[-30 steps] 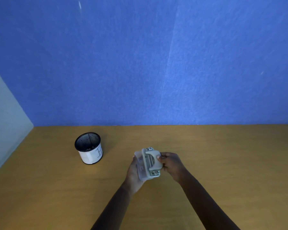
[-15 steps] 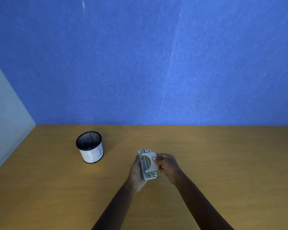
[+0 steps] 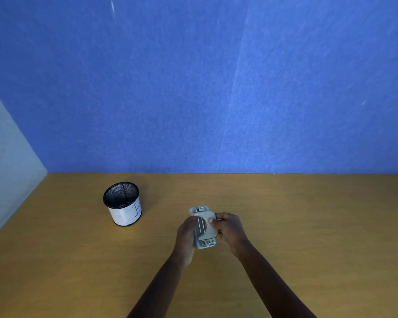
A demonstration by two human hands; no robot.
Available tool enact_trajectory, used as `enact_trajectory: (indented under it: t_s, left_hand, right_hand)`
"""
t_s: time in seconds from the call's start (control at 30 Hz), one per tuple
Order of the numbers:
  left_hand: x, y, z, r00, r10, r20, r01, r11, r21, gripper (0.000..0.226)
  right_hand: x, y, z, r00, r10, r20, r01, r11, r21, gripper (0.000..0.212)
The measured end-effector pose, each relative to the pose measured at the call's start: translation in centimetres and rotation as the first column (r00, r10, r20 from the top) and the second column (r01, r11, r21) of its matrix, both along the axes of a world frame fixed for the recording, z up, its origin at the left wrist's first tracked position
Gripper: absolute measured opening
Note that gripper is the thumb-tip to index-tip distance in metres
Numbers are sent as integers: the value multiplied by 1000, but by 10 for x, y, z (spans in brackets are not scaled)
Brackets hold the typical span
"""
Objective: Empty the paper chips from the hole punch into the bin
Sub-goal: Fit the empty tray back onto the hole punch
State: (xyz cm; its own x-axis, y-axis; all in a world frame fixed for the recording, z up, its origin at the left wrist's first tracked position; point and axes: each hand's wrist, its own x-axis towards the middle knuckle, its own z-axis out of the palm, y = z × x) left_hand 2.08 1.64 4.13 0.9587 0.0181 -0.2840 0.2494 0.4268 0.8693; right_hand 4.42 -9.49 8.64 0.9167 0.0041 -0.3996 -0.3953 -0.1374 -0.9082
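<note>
A grey hole punch [image 3: 204,227] is held above the wooden table between both hands, its long side running away from me. My left hand [image 3: 186,236] wraps its left side and underside. My right hand [image 3: 229,230] grips its right side, thumb on the top lever. The bin [image 3: 122,203], a small black mesh cup with a white paper label, stands upright on the table to the left of the hands, well apart from them. Small pale bits lie at its bottom.
The wooden table [image 3: 308,226] runs to a blue wall [image 3: 216,88] at the back. A pale panel [image 3: 7,168] closes off the left side.
The clear chip tray that stuck out on the punch's left a second ago is now flush against the body. Both hands have closed in around the punch.
</note>
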Motion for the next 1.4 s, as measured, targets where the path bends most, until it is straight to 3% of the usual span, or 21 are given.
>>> enact_trajectory:
  t_s: [0.13,0.33,0.57,0.7,0.77,0.87,0.93,1.07,1.2,1.27,1.4]
  left_hand:
    - [0,-1,-1,991,126,41,-129,985,113,20]
    - [0,2,3,975,215,55,-222,952,209,25]
    - [8,1,-10,955,266,131,-296,821,487,33]
    - [11,3,-15,959,261,111,-279,798,535,26]
    - [11,5,-16,955,281,94,-288,806,518,25]
    - [10,7,-15,952,303,49,-292,846,447,30]
    - [6,7,-13,955,296,18,-281,886,368,32]
    - [1,4,-6,950,312,26,-309,921,237,30]
    - [1,3,-3,937,348,15,-345,920,187,30]
    - [2,4,-3,931,364,5,-360,917,172,31]
    - [4,5,-5,917,394,-57,-385,914,130,31]
  right_hand:
    - [-2,3,-2,1000,7,19,-7,1000,-1,16]
    - [-5,3,-6,998,22,51,-17,996,-91,25]
    - [-8,8,-5,993,71,92,-59,990,-127,18]
    - [-10,10,-7,987,111,115,-96,987,-129,7]
    - [-12,11,-6,982,129,141,-110,985,-136,6]
    - [-9,10,-8,971,118,210,-66,969,-239,29]
    - [-7,7,-8,968,103,230,-37,961,-273,27]
    - [-8,3,-13,987,128,101,-106,974,-203,29]
    - [-14,3,-17,976,158,149,-123,967,-221,27]
    - [-14,1,-19,982,153,110,-132,975,-180,29]
    - [-17,-6,-18,983,163,-90,-152,981,117,30]
